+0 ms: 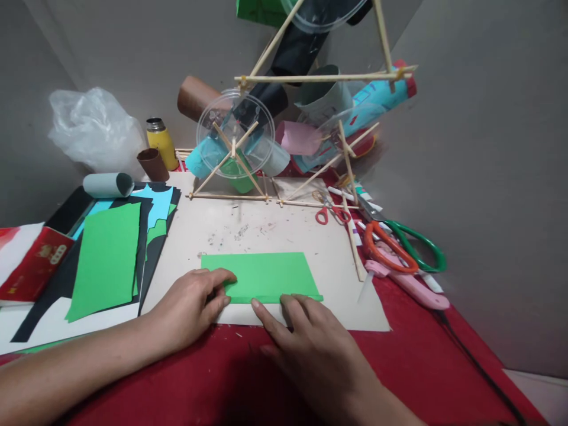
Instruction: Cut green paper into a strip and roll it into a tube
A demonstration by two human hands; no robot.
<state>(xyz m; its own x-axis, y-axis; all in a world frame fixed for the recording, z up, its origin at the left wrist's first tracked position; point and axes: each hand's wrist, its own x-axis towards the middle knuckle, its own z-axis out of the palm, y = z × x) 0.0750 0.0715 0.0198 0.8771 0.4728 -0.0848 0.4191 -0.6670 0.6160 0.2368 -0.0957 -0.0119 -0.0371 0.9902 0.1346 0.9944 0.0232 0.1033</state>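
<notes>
from the head view: left hand flat on the near left end of the green paper, fingers stretched out and pressing, clamped on nothing. right hand likewise unclenched, fingertips resting on the narrow folded strip along the paper's near edge. paper lying flat on the cardboard sheet, near its front edge, over the red cloth.

probably best for this crease: pin the left end firmly, slide the right fingertips along the strip with even pressure, and keep the fold parallel to the far edge.

beside the work, on the left, a stack of coloured sheets with a grey paper roll. behind, a stick frame hung with cups. on the right, big scissors, small red scissors, a pink cutter and a loose stick, all close to the paper's right end and likely to catch a sliding hand.
</notes>
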